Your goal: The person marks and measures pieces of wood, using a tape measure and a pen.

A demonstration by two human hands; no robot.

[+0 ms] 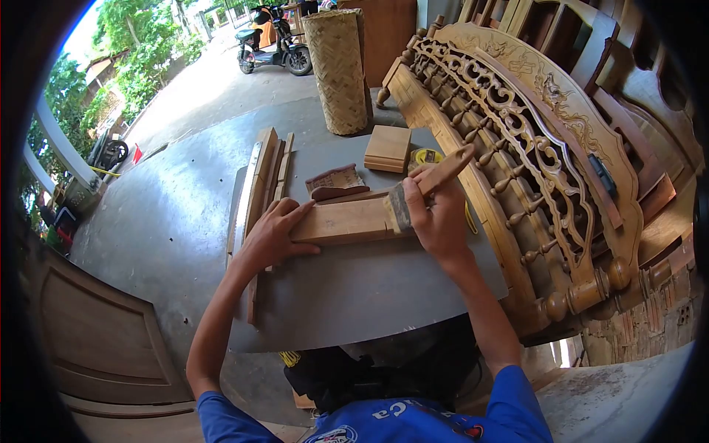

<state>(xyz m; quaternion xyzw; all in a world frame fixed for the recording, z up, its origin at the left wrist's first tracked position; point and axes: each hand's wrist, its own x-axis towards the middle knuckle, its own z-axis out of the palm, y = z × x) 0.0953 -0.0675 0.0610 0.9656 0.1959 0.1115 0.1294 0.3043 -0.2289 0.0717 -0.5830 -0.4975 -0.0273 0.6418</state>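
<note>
Gripping block (pixel 343 224) and brush (pixel 447 170), hands (pixel 275 235) (pixel 443 221) sit above grey tabletop (pixel 340 299) beside carved headboard (pixel 625 159)

Upper left, daylight on smooth grey floor (pixel 199 140), greenery (pixel 140 44); top, parked scooter (pixel 273 44); right, carved wooden headboard (pixel 517 125); lower left, panelled door (pixel 103 332).

Electric scooter (pixel 273 43) parked at far side of concrete floor (pixel 148 214). Rolled woven mat (pixel 334 70) upright before it. Carved wooden headboard (pixel 532 140) with spindles at right. Panelled wooden door (pixel 103 332) lower left. Small red flag (pixel 137 153), green trees (pixel 136 44) upper left.
</note>
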